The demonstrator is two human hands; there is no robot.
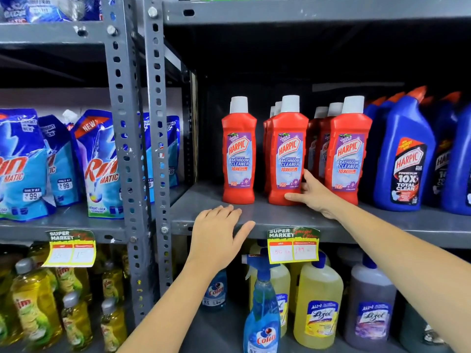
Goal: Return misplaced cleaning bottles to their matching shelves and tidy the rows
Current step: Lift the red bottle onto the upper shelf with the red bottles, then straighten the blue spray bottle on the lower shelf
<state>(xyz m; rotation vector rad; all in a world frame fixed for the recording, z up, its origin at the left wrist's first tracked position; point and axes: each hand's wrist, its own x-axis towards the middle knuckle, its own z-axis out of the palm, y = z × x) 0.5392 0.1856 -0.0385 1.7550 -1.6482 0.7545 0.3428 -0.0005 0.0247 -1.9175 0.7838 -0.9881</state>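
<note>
Red Harpic bathroom cleaner bottles with white caps stand in rows on the grey middle shelf [254,220]. One red bottle [239,151] stands alone at the left. My right hand [314,194] wraps the lower right side of the middle front red bottle [288,154], thumb across its base. A third front red bottle [348,151] stands right of my hand. My left hand [216,238] rests flat, fingers apart, on the shelf's front edge, holding nothing. Blue Harpic bottles [405,154] fill the right end of the shelf.
Grey perforated uprights [158,123] split the shelving. Blue Rin Matic pouches [99,164] stand on the left shelf. Below are a blue Colin spray bottle [262,312], yellow and purple Lizol bottles [318,304] and yellow Vim bottles [33,301]. Price tags [293,245] hang from the shelf edges.
</note>
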